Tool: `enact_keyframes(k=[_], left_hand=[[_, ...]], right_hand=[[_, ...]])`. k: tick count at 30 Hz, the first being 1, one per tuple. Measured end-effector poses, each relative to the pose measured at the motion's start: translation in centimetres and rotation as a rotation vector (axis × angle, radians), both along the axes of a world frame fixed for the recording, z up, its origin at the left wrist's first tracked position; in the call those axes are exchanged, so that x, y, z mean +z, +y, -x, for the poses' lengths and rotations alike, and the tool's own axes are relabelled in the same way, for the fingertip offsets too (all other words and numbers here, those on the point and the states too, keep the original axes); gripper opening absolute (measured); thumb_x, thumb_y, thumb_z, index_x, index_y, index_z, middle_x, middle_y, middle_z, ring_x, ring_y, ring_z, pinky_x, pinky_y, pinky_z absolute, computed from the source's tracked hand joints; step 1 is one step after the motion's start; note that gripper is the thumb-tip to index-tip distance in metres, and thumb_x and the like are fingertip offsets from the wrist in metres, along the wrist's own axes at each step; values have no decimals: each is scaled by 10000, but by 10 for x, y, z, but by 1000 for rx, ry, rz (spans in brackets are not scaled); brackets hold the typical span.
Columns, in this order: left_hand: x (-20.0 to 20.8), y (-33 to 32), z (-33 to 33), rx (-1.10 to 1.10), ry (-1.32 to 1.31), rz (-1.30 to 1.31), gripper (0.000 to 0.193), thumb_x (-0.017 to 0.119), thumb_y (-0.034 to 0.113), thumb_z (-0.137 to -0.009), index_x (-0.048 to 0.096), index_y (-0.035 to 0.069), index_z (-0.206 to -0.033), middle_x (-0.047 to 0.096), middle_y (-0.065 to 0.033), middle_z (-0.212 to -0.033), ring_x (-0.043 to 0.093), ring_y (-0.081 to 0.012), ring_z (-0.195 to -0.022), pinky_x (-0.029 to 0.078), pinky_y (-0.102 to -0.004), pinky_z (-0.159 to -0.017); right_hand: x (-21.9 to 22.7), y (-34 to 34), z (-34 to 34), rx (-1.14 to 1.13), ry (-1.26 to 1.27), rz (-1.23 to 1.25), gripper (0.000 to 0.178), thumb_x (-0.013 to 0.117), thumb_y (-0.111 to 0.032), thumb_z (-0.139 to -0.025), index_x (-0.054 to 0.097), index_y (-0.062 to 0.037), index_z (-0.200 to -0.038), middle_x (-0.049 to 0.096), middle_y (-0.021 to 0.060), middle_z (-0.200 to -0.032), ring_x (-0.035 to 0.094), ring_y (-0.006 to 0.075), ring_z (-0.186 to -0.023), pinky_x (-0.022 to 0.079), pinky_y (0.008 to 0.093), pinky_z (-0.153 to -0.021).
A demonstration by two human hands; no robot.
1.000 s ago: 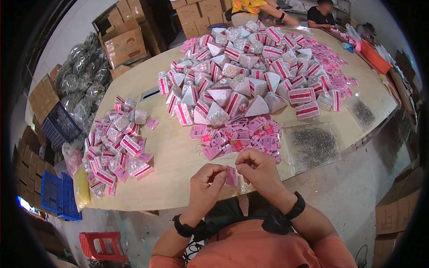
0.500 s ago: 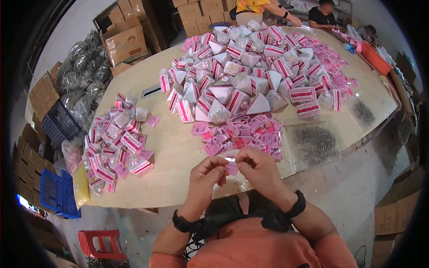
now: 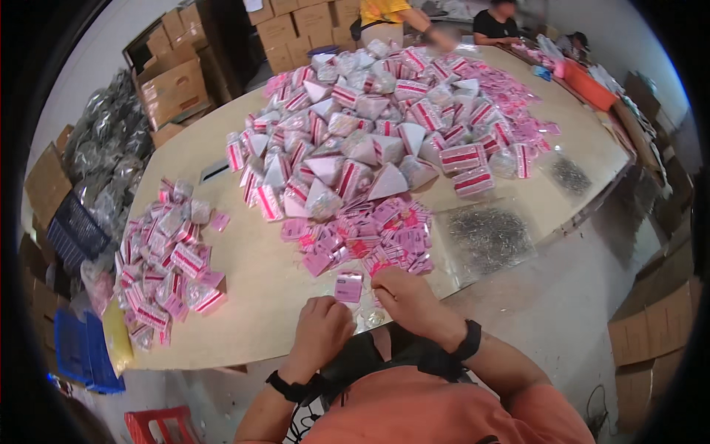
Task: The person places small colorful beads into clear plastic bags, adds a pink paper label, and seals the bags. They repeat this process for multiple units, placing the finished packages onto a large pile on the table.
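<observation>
My left hand (image 3: 323,329) is near the table's front edge, its fingers curled under. Just beyond those fingers sits a small pink card (image 3: 349,287) with a hang hole; whether the hand touches it I cannot tell. My right hand (image 3: 413,302) is closed, knuckles up, at the near edge of a heap of pink cards (image 3: 396,229). What either set of curled fingers holds is hidden. A small clear plastic piece (image 3: 376,317) shows on the table edge between my wrists.
Behind the cards rises a big pile of wedge-shaped clear packs (image 3: 362,148); a smaller pile (image 3: 174,251) is at left. Clear bags of metal pins (image 3: 489,235) lie at right. Across the table (image 3: 251,296) a person in yellow (image 3: 383,13) stands. A red stool (image 3: 159,425) stands below.
The view has shifted, so the whole scene sits further left. My hands have turned knuckles up and no longer pinch the card between them; it now shows face up, in fuller view.
</observation>
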State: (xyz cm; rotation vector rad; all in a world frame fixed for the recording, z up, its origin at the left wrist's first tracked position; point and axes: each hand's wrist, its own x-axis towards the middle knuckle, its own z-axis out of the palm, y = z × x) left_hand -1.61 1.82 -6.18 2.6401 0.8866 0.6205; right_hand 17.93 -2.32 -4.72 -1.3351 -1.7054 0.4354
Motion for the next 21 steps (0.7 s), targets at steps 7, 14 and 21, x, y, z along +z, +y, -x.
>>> enact_keyframes(k=[7, 14, 21], left_hand=[[-12, 6, 5, -81, -81, -61, 169, 618, 9, -671, 517, 42, -803, 520, -104, -787, 475, -301, -749, 401, -380, -658], [32, 13, 10, 100, -295, 167, 85, 602, 16, -726, 536, 17, -781, 533, -110, -746, 525, -255, -730, 418, -326, -650], [63, 15, 2, 24, -531, 726, 39, 537, 21, -818, 558, -10, -807, 541, -14, -721, 510, -65, -644, 434, -196, -580]], right_hand=[[-7, -5, -7, -31, 55, -20, 96, 515, -19, -767, 536, 4, -858, 547, 136, -771, 552, 295, -720, 442, 348, -641], [4, -1, -7, -19, 89, -16, 87, 525, -27, -773, 535, 1, -855, 544, 136, -768, 549, 286, -716, 442, 340, -638], [33, 1, -5, 42, 73, -58, 76, 540, -20, -766, 527, 4, -837, 524, 126, -750, 537, 267, -692, 428, 332, -622]])
